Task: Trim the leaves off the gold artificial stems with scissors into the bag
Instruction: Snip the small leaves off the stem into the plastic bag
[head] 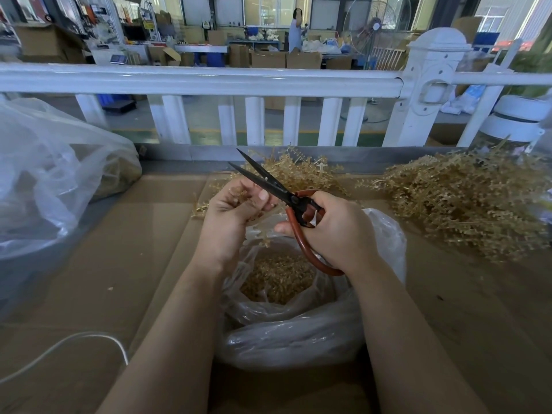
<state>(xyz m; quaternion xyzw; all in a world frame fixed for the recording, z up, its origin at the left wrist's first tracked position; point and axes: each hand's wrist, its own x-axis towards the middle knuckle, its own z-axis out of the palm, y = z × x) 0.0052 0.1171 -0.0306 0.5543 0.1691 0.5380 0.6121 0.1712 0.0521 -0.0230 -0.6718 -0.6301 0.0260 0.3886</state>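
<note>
My left hand [231,209] grips a gold artificial stem [200,208], whose sprigs stick out to the left and hang below my fingers. My right hand [331,231] holds the scissors [268,182] by their red-brown handles; the black blades are parted and point up-left, just beyond my left thumb. Directly under both hands sits an open clear plastic bag [298,327] with a heap of cut gold leaves [277,282] inside.
A big pile of gold stems [466,201] lies at the right, a smaller pile [295,171] behind my hands. A large clear bag [53,180] fills the left. Cardboard [119,264] covers the table; a white cable [74,342] lies at front left, a white fence [209,82] behind.
</note>
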